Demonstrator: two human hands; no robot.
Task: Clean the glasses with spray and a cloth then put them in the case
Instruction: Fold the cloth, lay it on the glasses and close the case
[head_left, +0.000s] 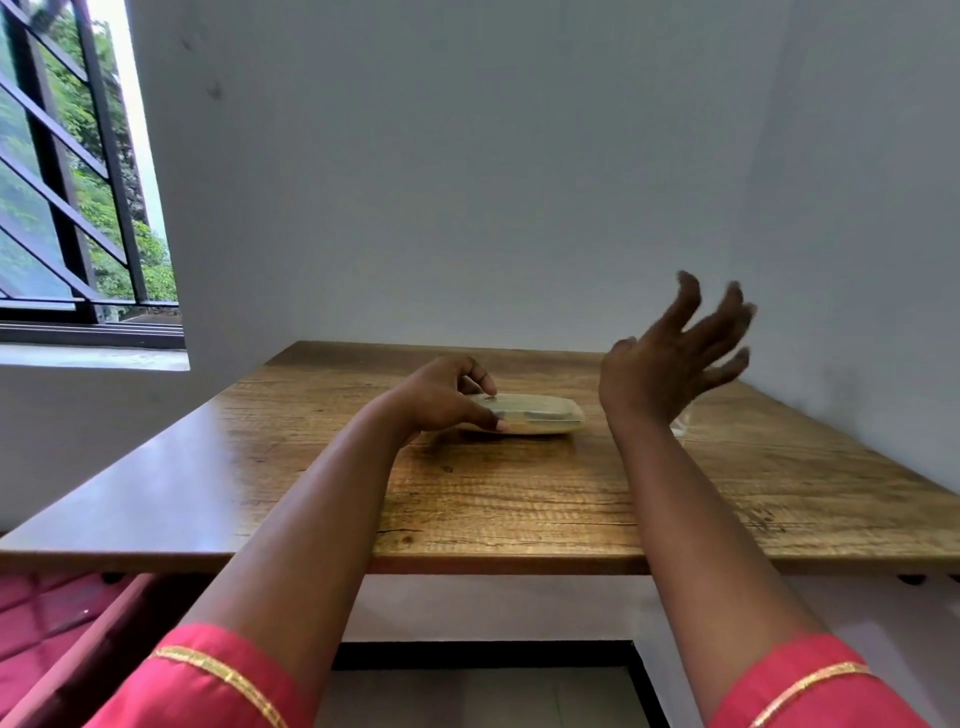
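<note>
A pale, translucent glasses case (540, 420) lies shut on the wooden table (519, 499), with something dark showing faintly through its side. My left hand (447, 397) grips the case's left end, thumb on the near side and fingers curled over the top. My right hand (670, 353) is raised above the table to the right of the case, fingers spread and holding nothing. A small clear object (681, 422) sits on the table behind my right wrist, mostly hidden. No cloth is in view.
The table stands in a corner, with white walls behind it and to its right. A barred window (78, 197) is at the left. A red cushioned seat (47, 623) lies below the table's left front edge.
</note>
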